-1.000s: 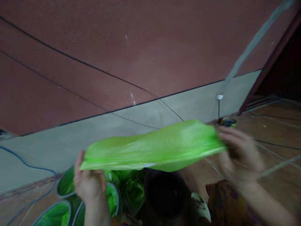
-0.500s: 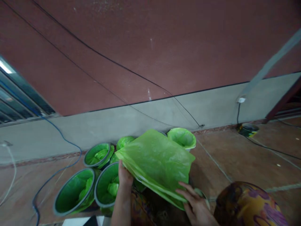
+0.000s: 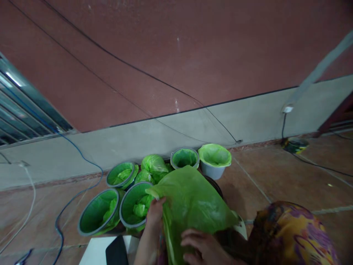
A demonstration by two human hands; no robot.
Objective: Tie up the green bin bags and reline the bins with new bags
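A green plastic bag (image 3: 190,198) spreads before me at the bottom middle, its left part hanging down toward the lower edge. My left hand (image 3: 154,217) grips its upper left corner between thumb and fingers. Against the bag's lower front my right hand (image 3: 200,246) is bent, with fingers curled on the plastic and slightly blurred. Just left of my left hand stands a grey-rimmed bucket (image 3: 121,209) lined with green plastic. Behind the bag are another lined bucket (image 3: 172,162) and a pale bucket (image 3: 213,172) with green plastic folded over its rim.
More lined buckets (image 3: 79,222) stand at left, near filled green bags (image 3: 154,165) by the wall. A dark phone (image 3: 116,250) lies on a white box (image 3: 95,246). A blue cable (image 3: 58,221) crosses the floor. Patterned cloth (image 3: 298,235) covers my knee at right.
The bag has tilted and dropped at its front, uncovering the bucket behind it. My right hand has moved left and down along the bag. My left hand keeps its corner.
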